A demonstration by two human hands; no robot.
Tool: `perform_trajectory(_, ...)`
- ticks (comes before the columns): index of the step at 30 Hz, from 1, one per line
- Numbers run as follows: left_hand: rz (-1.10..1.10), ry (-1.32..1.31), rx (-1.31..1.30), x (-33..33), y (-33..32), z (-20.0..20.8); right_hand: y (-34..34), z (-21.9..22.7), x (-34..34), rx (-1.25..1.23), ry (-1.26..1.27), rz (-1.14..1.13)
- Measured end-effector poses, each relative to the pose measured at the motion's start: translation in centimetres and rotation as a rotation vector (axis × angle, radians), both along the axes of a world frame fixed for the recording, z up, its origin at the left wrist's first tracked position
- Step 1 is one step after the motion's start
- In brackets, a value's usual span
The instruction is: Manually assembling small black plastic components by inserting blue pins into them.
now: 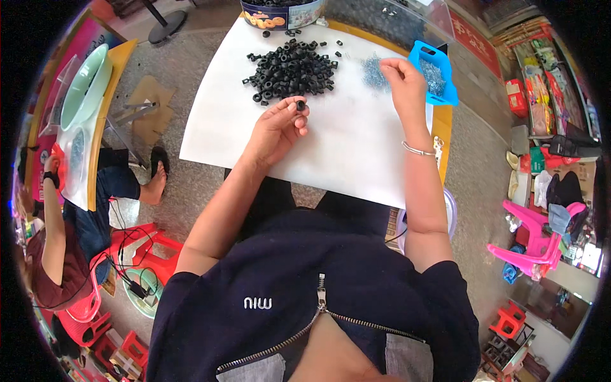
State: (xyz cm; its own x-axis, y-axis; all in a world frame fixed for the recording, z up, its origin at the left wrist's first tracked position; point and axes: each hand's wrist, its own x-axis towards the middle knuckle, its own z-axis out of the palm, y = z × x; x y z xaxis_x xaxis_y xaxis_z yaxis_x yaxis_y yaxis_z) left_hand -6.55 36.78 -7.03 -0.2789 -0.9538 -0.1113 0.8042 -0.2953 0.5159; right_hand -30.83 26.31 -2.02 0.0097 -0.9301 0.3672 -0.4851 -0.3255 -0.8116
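Note:
Between the thumb and fingers of my left hand (278, 130) is a small black plastic piece (300, 106) with a round opening. It sits just in front of a heap of similar black pieces (289, 70) on the white tabletop (344, 140). My right hand (406, 81) is off to the right, thumb and fingers drawn together in a pinch. Whatever lies between those fingertips is too small to make out. Beside them a scatter of tiny bluish, shiny bits (372, 71) is spread on the table. A blue plastic basket (453, 94) with more such bits stands right of this hand.
A round tin (270, 19) filled with black pieces stands at the far edge, near a clear bin (388, 22). At left, another person (57, 254) sits by a table with a pale green basin (89, 83). A pink chair (534, 239) stands at right.

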Motion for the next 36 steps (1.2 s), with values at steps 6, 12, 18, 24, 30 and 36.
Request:
perform_trajectory(6, -0.012, -0.027, -0.009, 0.0, 0.0, -0.1, 2.5, -4.1, -2.3, 0.073, 0.347, -0.059)
perform_trajectory(12, -0.030, -0.039, -0.017, 0.2, 0.1, -0.1, 2.7, -5.4, -1.5, -0.048, 0.392, -0.055)
perform_trajectory(18, -0.055, -0.085, -0.009, 0.1, 0.0, -0.1, 5.0, -2.3, 1.4, 0.155, 0.072, 0.069)
perform_trajectory(24, -0.050, -0.132, -0.007, 0.2, 0.1, 0.1, 8.4, 0.9, 7.3, 0.249, -0.108, 0.370)
perform_trajectory(30, -0.016, -0.110, 0.004, 0.0, 0.2, 0.2, 8.8, 0.8, 8.3, 0.282, -0.147, 0.371)
perform_trajectory(36, -0.054, -0.161, -0.012, -0.1, 0.1, -0.5, 8.8, 0.3, 8.2, 0.231, -0.092, 0.391)
